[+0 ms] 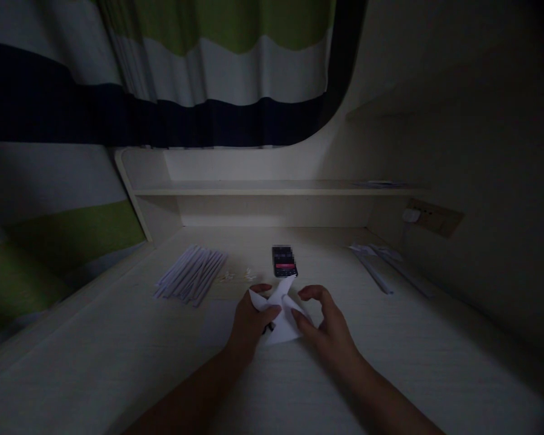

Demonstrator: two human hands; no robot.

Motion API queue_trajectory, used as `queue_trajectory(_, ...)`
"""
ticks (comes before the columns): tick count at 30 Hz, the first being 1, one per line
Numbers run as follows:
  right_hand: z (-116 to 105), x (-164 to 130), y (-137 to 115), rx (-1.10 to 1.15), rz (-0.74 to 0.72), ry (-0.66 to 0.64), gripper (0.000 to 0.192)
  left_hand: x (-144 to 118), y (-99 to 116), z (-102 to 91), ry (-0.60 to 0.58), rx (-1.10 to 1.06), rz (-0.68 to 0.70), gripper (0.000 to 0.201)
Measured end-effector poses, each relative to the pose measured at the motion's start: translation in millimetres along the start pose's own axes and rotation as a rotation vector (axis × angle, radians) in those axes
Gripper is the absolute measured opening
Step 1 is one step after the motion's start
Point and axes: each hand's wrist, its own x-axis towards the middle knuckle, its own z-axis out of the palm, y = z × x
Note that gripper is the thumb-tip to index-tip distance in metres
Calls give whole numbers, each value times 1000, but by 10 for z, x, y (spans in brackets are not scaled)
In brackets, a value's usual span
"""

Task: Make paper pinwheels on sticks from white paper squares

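Observation:
A sheet of white paper with its corners bent inward like a pinwheel (pixel 278 299) is held just above the desk. My left hand (pixel 249 320) grips its left side, thumb on top near the centre and fingers behind. My right hand (pixel 324 320) has its thumb against the paper's right flap; the index finger is curved and lifted away, with a gap between the two. A small black object (pixel 268 328) shows under my left thumb, too little of it to name. Partly behind my left hand lies a flat white paper sheet (pixel 216 323).
A phone (pixel 284 261) with a lit screen lies beyond the paper. To the left are a pile of rolled paper sticks (pixel 191 275) and small pale bits (pixel 249 275). More paper sticks (pixel 374 272) lie at right, near a wall socket (pixel 435 217). A shelf (pixel 263 192) spans the back.

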Motion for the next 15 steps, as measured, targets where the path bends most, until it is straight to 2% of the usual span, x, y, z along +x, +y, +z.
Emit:
queue_trajectory(3,143,-10,121,246,244,-1,29,-26,-25,29,-17,-28,19,41)
queue_trajectory(5,207,-23,178,349,320,-41,33,-41,-41,55,-19,-10,18,41)
queue_trajectory(15,170,-25,138,354,323,-59,31,-86,-53,107,19,78,31,44)
